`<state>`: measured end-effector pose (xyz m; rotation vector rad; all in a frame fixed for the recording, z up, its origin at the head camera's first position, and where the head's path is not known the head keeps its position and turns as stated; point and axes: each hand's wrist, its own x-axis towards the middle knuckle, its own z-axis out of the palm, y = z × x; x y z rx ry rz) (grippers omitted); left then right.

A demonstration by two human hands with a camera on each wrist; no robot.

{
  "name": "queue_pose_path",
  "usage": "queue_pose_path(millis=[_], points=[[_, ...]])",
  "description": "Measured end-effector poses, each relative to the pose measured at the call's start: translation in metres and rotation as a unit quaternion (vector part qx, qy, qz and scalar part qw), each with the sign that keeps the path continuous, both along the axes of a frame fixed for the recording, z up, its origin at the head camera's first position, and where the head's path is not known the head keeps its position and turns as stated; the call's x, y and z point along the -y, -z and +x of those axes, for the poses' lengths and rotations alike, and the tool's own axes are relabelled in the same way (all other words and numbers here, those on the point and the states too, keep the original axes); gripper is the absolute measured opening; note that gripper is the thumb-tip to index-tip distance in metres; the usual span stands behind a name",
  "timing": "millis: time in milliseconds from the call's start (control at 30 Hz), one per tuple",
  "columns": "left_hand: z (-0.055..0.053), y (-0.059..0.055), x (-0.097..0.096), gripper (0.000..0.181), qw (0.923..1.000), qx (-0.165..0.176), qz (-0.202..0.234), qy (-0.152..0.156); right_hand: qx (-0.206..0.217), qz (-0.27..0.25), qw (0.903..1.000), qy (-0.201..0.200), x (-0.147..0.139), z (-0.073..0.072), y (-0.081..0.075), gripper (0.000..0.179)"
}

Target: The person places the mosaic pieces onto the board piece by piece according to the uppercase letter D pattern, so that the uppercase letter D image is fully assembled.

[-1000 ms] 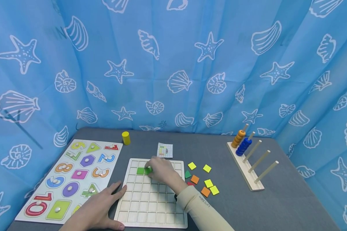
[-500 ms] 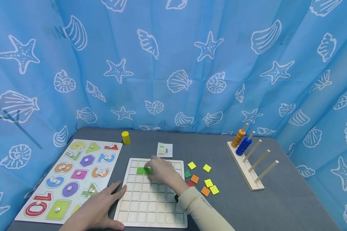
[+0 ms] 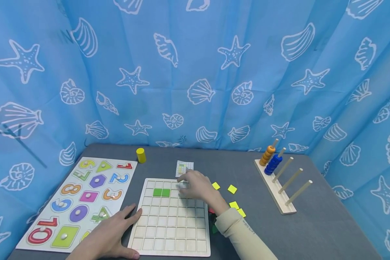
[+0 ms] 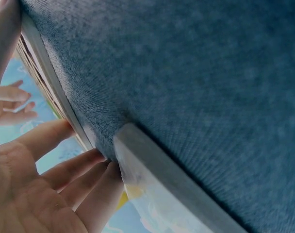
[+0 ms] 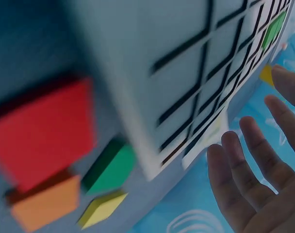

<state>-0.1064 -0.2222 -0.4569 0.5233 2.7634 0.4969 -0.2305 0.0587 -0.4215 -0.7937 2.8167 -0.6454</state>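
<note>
A pale wooden grid board (image 3: pixel 169 233) lies on the table. Two green square tiles (image 3: pixel 161 192) sit side by side in its upper left cells. My left hand (image 3: pixel 112 233) rests along the board's left side, fingers fairly straight and touching its edge; the left wrist view shows fingertips between this board and the number puzzle. Above the board's upper right part hovers my right hand (image 3: pixel 198 186), its fingers (image 5: pixel 256 141) spread and holding nothing in the right wrist view. A small pattern card (image 3: pixel 182 168) lies behind the board, partly covered by that hand.
Right of the board lie loose yellow tiles (image 3: pixel 232 189), a red tile (image 5: pixel 45 131), an orange tile (image 5: pixel 45 204) and a green tile (image 5: pixel 110 166). A number puzzle (image 3: pixel 87 196) lies left, a yellow cylinder (image 3: pixel 141 155) behind. A peg stand (image 3: pixel 276 187) with beads stands far right.
My right hand has let go of the right green tile and moved right, uncovering both green tiles. The forearm now hides several loose tiles. My left hand has stayed put.
</note>
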Motion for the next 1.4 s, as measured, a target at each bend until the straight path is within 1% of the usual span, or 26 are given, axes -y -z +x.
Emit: queue_pose_path(millis=[133, 367, 567, 700, 900, 1067, 1200, 1400], points=[[0.0, 0.001, 0.0, 0.124, 1.0, -0.004, -0.001, 0.003, 0.0, 0.003, 0.9996, 0.027, -0.018, -0.003, -0.001, 0.027], [0.0, 0.001, 0.0, 0.124, 1.0, -0.002, -0.001, 0.002, -0.015, 0.019, 0.9973, 0.069, -0.049, -0.006, 0.001, 0.027], [0.001, 0.001, 0.001, 0.124, 1.0, 0.005, 0.002, -0.001, -0.016, 0.012, 0.9955, 0.092, -0.071, -0.005, 0.004, 0.026], [0.0, 0.0, 0.001, 0.124, 1.0, 0.006, 0.003, 0.001, -0.022, 0.019, 0.9947, 0.098, -0.081, -0.007, 0.008, 0.026], [0.0, -0.001, 0.0, 0.124, 1.0, 0.006, 0.001, -0.001, -0.016, 0.034, 0.9945, 0.098, -0.09, -0.007, 0.012, 0.028], [0.0, 0.0, 0.0, 0.124, 1.0, 0.003, -0.001, -0.004, -0.003, 0.038, 0.994, 0.102, -0.092, -0.007, 0.014, 0.03], [0.0, 0.001, 0.0, 0.124, 1.0, -0.001, 0.0, -0.001, -0.001, 0.042, 0.9942, 0.099, -0.092, -0.006, 0.015, 0.03], [0.0, 0.0, 0.0, 0.124, 1.0, 0.0, 0.0, 0.003, 0.007, 0.054, 0.9921, 0.113, -0.092, -0.007, 0.016, 0.03]])
